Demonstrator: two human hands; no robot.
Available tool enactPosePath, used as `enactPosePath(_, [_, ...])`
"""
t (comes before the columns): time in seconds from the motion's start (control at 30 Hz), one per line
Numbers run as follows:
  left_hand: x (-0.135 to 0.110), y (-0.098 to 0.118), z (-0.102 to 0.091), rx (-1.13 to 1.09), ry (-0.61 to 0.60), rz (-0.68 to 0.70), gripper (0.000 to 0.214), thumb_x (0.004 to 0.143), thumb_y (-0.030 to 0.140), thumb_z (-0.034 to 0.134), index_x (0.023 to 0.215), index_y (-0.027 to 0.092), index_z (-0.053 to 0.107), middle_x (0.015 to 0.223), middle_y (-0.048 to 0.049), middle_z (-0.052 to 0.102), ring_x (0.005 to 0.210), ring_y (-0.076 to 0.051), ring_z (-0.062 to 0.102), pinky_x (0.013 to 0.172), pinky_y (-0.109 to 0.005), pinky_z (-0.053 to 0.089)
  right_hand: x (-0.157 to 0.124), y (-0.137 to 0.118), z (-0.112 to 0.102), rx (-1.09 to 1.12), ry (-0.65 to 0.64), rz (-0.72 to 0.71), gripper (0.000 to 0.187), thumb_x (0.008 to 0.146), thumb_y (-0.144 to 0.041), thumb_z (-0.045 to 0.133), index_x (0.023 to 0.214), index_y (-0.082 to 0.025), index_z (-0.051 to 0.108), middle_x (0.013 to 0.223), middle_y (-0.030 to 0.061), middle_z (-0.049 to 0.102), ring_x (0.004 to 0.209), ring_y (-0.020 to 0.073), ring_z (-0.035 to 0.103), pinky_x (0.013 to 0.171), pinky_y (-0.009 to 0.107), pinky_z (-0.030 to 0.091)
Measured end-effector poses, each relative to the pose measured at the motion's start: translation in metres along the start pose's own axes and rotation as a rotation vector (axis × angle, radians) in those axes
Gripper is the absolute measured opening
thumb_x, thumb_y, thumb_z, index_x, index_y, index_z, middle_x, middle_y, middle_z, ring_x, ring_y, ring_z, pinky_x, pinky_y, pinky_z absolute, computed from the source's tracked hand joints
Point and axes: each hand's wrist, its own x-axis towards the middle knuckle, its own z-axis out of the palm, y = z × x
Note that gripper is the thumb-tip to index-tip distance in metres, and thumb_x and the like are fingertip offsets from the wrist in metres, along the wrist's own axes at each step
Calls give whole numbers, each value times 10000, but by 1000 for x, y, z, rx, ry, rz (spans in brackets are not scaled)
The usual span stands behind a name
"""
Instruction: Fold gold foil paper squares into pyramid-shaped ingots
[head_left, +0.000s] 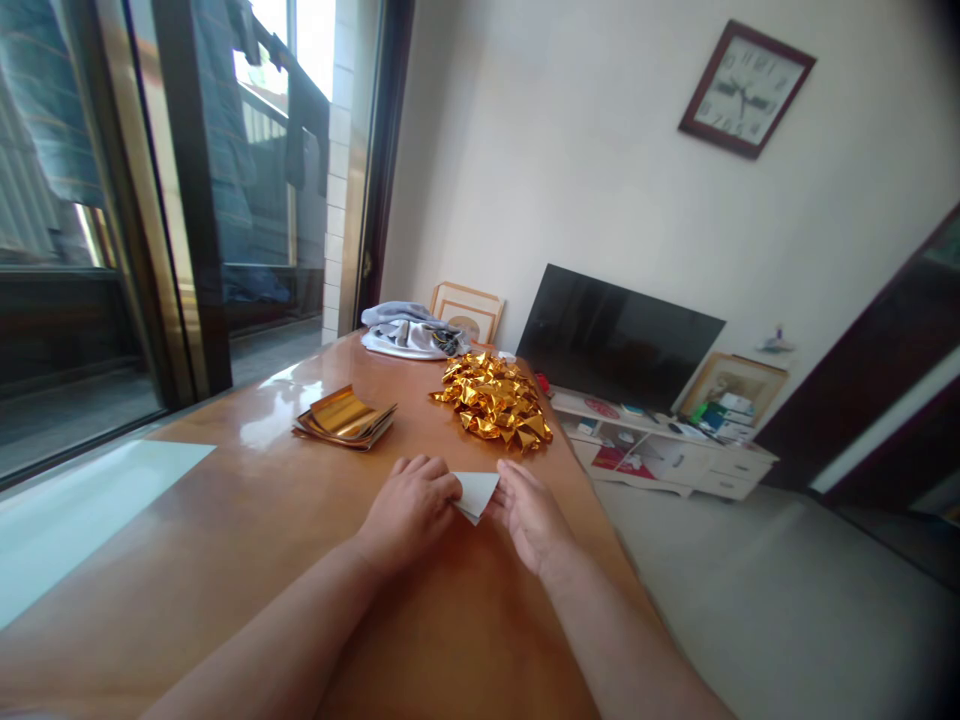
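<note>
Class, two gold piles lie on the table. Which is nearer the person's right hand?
The heap of loose, pointed pieces, just beyond the right hand. The stack of flatter sheets lies beyond the left hand.

**Pretty bright in here, ngl**

Plain whitish wall (600,180) with a square, dark-red-framed clock (746,90) up high. Below that, a black TV (619,340) stands at a low white cabinet (679,462) on a pale floor (712,570). Dark-framed glass doors (202,220) on the left let daylight in, and it shines off the glossy brown worktop (262,560). The dark patch (862,385) far right is maybe a doorway, too dim to say.
</note>
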Motion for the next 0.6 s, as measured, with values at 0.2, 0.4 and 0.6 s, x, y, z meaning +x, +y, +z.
enactPosePath(0.2, [0,6,4,47,-152,59,108,817,148,580,842,224,652,919,-56,623,910,-229,539,781,-363,346,-10,5,-15,-870,61,-459,358,835,-340,671,1172,-221,657,1239,97,650,1217,270,559,1023,381,431])
enactPosePath(0.4, [-1,10,7,32,-184,71,127,825,155,576,858,227,675,905,-71,634,904,-245,555,777,-366,363,-43,4,-7,-1528,-170,-649,187,835,-258,644,1019,-226,655,1052,71,658,1010,251,561,869,356,410])
enactPosePath(0.6, [-3,6,12,-51,-205,42,146,789,142,581,826,230,691,904,-66,640,909,-244,573,797,-344,393,-40,13,-13,-1658,-169,-641,138,838,-137,570,912,-227,644,970,54,655,953,229,550,802,330,383])
